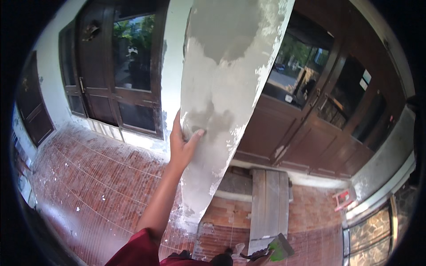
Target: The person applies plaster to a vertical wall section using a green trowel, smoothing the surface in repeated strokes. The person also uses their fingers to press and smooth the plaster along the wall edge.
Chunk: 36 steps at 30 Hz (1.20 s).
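A grey plastered pillar [217, 84] stands right in front of me, with damp dark patches and flaking white paint along its right edge. My left hand [183, 144] rests against the pillar's left corner. Its thumb lies on the front face and its fingers stretch up along the side, partly out of sight. Low in the picture, my right hand [262, 261] shows only in part at the lower edge. It is closed on a putty knife with a wide flat blade [280, 248], grey and green, held away from the pillar.
Wooden planks [269, 204] form a bench-like surface behind the pillar to the right. Brown doors with glass [306, 88] stand beyond it, and another brown door [95, 66] is at left. Dusty red tiles [97, 190] cover the floor. A small red stool [344, 199] sits far right.
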{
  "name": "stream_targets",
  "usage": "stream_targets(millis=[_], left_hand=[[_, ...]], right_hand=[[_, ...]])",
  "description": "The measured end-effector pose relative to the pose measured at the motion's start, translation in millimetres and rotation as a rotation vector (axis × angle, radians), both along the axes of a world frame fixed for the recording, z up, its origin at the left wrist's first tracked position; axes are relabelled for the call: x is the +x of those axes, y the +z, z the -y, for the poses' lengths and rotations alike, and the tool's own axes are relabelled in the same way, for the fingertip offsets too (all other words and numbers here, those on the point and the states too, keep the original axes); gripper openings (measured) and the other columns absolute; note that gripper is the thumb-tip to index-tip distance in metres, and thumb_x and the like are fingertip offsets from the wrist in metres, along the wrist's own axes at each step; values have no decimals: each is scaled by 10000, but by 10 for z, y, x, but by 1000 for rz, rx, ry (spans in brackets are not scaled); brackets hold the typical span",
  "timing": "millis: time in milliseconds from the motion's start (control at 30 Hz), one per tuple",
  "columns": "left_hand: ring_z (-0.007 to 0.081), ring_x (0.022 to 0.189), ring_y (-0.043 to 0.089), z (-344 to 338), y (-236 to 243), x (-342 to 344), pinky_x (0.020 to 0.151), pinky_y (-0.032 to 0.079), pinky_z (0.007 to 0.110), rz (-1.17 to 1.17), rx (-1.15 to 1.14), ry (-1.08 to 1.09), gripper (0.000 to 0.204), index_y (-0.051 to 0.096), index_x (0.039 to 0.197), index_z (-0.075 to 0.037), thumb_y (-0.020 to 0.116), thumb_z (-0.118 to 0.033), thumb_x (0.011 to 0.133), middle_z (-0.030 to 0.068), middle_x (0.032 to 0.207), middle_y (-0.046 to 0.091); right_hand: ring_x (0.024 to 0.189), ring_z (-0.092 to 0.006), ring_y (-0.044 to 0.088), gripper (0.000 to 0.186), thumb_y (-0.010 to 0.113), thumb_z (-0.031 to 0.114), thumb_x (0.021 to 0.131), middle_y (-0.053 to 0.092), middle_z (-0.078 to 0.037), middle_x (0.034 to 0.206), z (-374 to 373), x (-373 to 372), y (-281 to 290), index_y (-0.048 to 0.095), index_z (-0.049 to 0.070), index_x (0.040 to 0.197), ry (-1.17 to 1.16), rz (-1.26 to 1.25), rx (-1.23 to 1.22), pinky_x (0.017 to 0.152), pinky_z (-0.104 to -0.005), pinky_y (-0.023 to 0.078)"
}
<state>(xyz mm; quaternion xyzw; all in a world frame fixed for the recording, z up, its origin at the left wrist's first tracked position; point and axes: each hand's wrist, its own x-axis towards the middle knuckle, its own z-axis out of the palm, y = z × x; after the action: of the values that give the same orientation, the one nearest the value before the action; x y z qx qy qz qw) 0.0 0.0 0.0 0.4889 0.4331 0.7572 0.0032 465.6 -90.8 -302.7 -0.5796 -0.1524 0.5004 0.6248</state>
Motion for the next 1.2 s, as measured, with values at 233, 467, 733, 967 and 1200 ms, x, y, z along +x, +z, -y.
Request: stream_targets(millis=[233, 467, 733, 967, 1200], left_hand=[[268, 1245, 533, 35, -10, 34, 1035, 454, 362, 18, -34, -2, 921, 306, 1481, 44, 837, -73, 737, 209, 1374, 500], [273, 1254, 525, 46, 30, 30, 1048, 429, 368, 57, -9, -25, 727, 317, 1481, 47, 705, -158, 901, 229, 1377, 503], [275, 1259, 517, 45, 38, 18, 1051, 422, 378, 95, 6, -27, 694, 335, 1469, 51, 688, -165, 911, 223, 1391, 487], [299, 1218, 556, 8, 306, 114, 1011, 459, 378, 109, -52, 74, 843, 363, 1441, 56, 819, -215, 787, 235, 1361, 497], [313, 1182, 588, 3, 439, 107, 980, 482, 386, 29, -20, 142, 865, 377, 1435, 59, 842, -219, 759, 249, 1313, 540]], right_hand=[[1016, -217, 591, 639, 626, 488, 937, 585, -92, 1187, 426, -241, 495, 465, 28, 1350, -93, -56, -38, 859, -365, 496], [842, -148, 553, 495, 613, 474, 953, 558, -32, 974, 468, -541, 679, 528, 53, 1200, -182, -126, 116, 692, -309, 464], [586, -133, 493, 362, 597, 464, 965, 499, 3, 717, 401, -608, 621, 566, 103, 942, -188, -152, 141, 497, -288, 388], [551, -132, 476, 346, 591, 454, 969, 472, 10, 678, 400, -558, 625, 554, 116, 909, -144, -132, 127, 470, -298, 362], [560, -133, 474, 343, 597, 443, 968, 469, 2, 690, 430, -570, 560, 544, 107, 929, -143, -143, 96, 470, -293, 361]])
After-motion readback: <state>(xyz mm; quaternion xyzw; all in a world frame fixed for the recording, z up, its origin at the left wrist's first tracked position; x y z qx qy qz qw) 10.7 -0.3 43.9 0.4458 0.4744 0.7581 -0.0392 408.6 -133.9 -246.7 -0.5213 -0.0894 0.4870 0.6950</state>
